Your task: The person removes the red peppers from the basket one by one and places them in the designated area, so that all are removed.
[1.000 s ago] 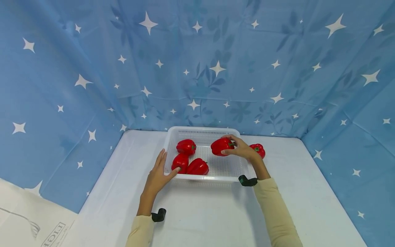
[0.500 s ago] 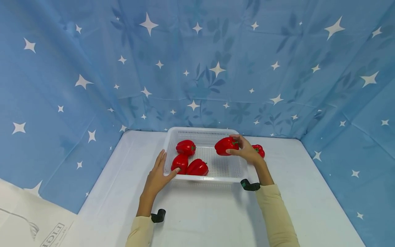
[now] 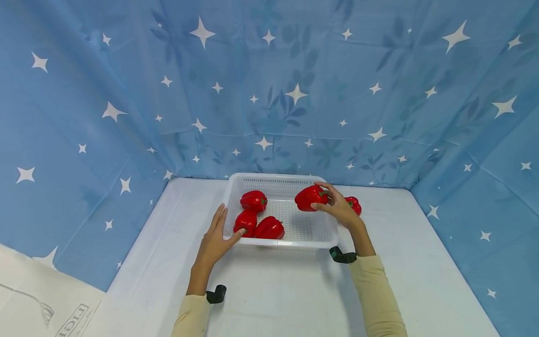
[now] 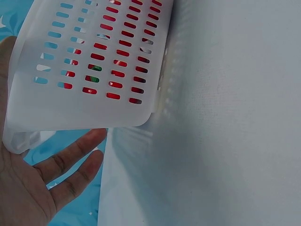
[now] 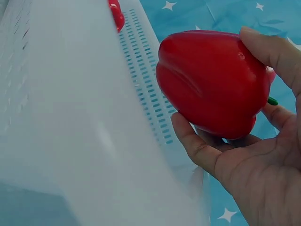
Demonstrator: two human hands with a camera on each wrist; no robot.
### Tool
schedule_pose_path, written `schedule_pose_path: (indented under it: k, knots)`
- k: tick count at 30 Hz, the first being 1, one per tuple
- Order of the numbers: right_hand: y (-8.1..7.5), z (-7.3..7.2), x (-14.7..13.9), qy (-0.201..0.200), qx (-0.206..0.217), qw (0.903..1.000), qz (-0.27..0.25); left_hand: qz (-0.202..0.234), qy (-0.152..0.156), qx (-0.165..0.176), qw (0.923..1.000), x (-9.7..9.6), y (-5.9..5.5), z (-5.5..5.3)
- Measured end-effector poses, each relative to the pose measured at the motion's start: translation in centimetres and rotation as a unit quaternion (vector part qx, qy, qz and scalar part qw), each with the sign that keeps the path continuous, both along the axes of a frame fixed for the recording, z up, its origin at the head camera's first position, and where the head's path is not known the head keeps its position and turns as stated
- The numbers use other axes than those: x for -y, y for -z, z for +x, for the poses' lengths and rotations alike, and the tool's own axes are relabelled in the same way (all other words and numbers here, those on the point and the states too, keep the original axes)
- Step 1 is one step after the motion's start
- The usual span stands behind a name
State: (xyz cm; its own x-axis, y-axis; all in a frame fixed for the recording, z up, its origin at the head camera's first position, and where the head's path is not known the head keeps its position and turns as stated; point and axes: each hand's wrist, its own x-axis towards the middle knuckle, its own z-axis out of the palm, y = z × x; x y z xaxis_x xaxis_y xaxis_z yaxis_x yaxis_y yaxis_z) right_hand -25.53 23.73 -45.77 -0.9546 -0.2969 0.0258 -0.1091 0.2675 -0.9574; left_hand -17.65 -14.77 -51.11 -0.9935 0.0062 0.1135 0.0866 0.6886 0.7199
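My right hand (image 3: 340, 210) holds a red bell pepper (image 3: 309, 198) with a green stem over the right part of a white perforated plastic basket (image 3: 290, 243). In the right wrist view, thumb and fingers curl round the pepper (image 5: 211, 82) from its stem end. At the basket's front left corner is my left hand (image 3: 214, 243), thumb over the rim, fingers stretched along the outer left side. The left wrist view shows those fingers (image 4: 70, 155) straight and spread beside the basket's wall (image 4: 80, 113). Three peppers lie in the basket's left part, one being the rear pepper (image 3: 253, 201).
Another red bell pepper (image 3: 353, 204) lies on the white table (image 3: 273, 295), right of the basket, partly hidden behind my right hand. A blue curtain (image 3: 236, 117) with white stars hangs behind and at both sides. A printed cloth (image 3: 42, 299) is at the lower left.
My right hand has moved a little to the right with the bell pepper, staying over the basket. My left hand and the peppers in the basket have not moved.
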Motion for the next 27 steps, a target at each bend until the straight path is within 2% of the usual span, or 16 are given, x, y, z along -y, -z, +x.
schedule_pose_path:
  k: [8, 18, 27]
  knots:
    - [-0.3, 0.4, -0.2, 0.000, -0.008, 0.9997, -0.024, -0.001, 0.001, -0.002, 1.0000, 0.1, 0.1, -0.1]
    - [-0.6, 1.1, -0.7, 0.053, -0.008, 0.9983, -0.025, -0.003, 0.000, -0.004, 1.0000, 0.1, 0.3, -0.2]
    - [-0.7, 1.9, -1.6, 0.090, -0.057, 0.9917, -0.072, -0.004, 0.002, -0.002, 1.0000, 0.1, 0.3, -0.3]
